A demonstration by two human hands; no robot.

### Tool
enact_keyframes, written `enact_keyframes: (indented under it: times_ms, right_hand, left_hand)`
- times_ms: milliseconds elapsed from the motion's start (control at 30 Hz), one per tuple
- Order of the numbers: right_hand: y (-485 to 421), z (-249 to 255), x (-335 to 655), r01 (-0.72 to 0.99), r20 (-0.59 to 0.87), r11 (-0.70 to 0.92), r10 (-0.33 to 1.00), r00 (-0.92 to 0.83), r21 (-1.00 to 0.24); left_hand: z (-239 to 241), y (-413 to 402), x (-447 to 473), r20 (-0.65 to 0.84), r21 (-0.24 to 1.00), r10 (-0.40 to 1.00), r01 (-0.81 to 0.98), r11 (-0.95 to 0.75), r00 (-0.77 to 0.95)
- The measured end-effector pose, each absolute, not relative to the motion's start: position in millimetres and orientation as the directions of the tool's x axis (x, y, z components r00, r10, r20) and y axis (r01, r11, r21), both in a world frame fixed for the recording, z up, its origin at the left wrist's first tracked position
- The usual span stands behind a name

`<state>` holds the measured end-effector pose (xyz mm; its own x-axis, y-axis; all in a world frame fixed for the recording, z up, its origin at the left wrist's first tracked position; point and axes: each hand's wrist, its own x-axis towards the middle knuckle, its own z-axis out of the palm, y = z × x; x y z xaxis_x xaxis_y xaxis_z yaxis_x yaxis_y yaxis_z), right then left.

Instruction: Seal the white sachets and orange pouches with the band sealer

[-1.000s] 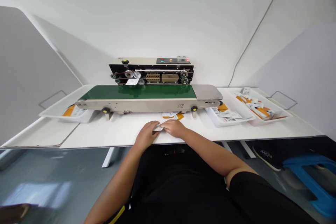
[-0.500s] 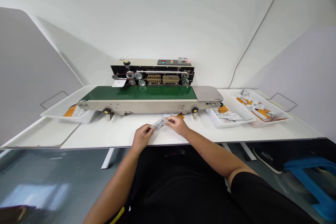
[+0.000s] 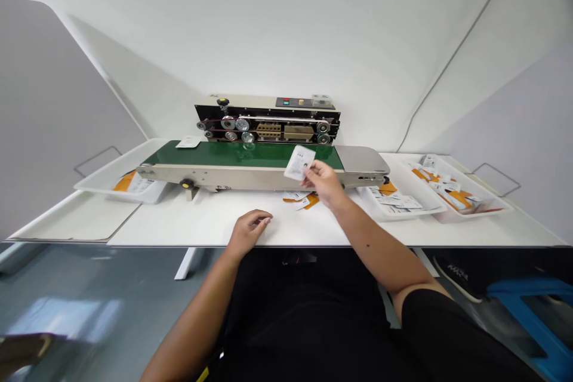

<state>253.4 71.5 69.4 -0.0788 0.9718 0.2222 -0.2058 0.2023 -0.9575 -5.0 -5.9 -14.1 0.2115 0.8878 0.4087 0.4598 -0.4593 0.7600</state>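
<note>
In the head view, the right hand [image 3: 326,185] pinched a small white packet [image 3: 298,162] by its lower right side with its fingers; the packet was up by the front edge of the green belt [image 3: 224,155]; the left hand [image 3: 245,231] was low by the front of the desk [image 3: 179,224], its fingers loosely bent with nothing seen in them. The step looked like bringing the packet to the machine [image 3: 268,102]; the next move seemed to call for a straight packet.
</note>
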Motion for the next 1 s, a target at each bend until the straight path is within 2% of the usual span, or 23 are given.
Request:
enact_keyframes:
  times_ms: [167,233,333,433,733,800,867,900,933,1000]
  right_hand:
    - [97,115,307,-0.086,0.168,0.164,0.985,-0.041,-0.983]
    - [109,124,325,-0.059,0.118,0.119,0.993,0.025,-0.991]
    - [127,132,349,-0.064,0.027,0.038,0.987,0.156,-0.997]
    - [142,135,364,-0.087,-0.021,-0.003,0.979,0.204,-0.996]
    - [179,133,355,0.032,-0.008,-0.018,0.965,0.263,-0.999]
    - [174,133,352,0.133,0.107,0.064,0.932,0.346,-0.989]
    - [157,128,344,0.378,0.4,0.24,0.808,0.433,-0.894]
    - [144,122,338,0.526,0.578,0.332,0.702,0.417,-0.783]
    - [130,113,330,0.648,0.724,0.408,0.598,0.343,-0.643]
    - [100,86,310,0.69,0.847,0.581,0.524,0.087,-0.431]
  left_hand:
    - [-11,-7,-4,0.419,0.747,0.878,0.463,-0.477,0.229]
    - [-11,-7,-3,0.427,0.738,0.872,0.465,-0.488,0.237]
    - [-11,-7,-3,0.429,0.733,0.869,0.468,-0.494,0.245]
    - [-12,-6,-2,0.421,0.725,0.871,0.484,-0.491,0.252]
    - [-13,-6,-3,0.418,0.709,0.87,0.504,-0.493,0.262]
    - [-13,-6,-3,0.42,0.709,0.869,0.503,-0.495,0.262]
    - [-14,-6,-4,0.423,0.707,0.867,0.502,-0.497,0.262]
    - [-14,-6,-4,0.423,0.707,0.867,0.502,-0.498,0.264]
    - [-15,-6,-4,0.422,0.706,0.866,0.503,-0.499,0.266]
    - [-15,-5,-3,0.42,0.701,0.865,0.506,-0.502,0.276]
